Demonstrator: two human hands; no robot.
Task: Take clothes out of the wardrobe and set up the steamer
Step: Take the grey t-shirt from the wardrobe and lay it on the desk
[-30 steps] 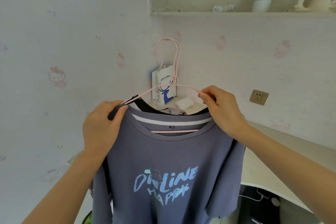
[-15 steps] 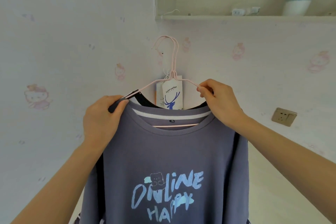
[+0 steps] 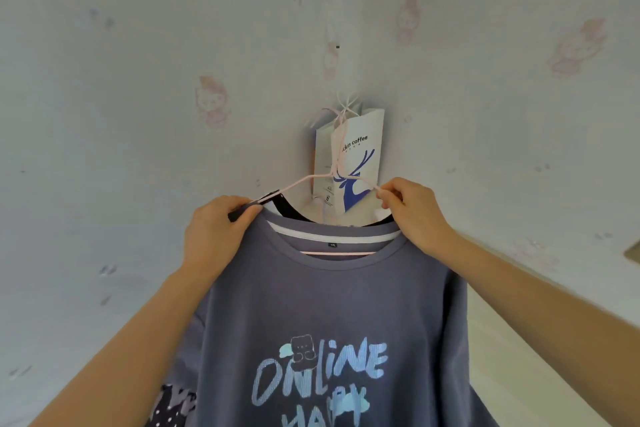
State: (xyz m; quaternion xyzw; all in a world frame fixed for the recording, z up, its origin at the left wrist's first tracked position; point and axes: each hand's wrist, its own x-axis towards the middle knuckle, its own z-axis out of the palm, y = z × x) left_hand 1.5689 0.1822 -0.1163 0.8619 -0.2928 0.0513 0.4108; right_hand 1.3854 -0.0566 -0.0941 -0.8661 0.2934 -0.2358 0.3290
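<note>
A grey-blue T-shirt (image 3: 332,305) with pale blue lettering hangs on a thin pink wire hanger (image 3: 341,146) in front of the wall corner. A black garment (image 3: 291,210) shows behind its collar, on the same or a second pink hanger. My left hand (image 3: 214,229) grips the shirt's left shoulder together with the hanger arm. My right hand (image 3: 414,210) pinches the right hanger arm at the shirt's right shoulder. The hanger hooks reach up to white strings in the corner. No steamer is in view.
A white paper bag (image 3: 360,163) with a blue deer print hangs in the wall corner behind the hangers. Pale wallpaper with pink cartoon figures covers both walls. A light tabletop (image 3: 540,343) lies at the lower right. A dark spotted fabric (image 3: 171,407) shows at the bottom left.
The view has tilted down and closer; the shelf and the wall socket have left the frame. Both hands keep their hold on the shirt's shoulders and the hanger hooks now sit at the bag's strings.
</note>
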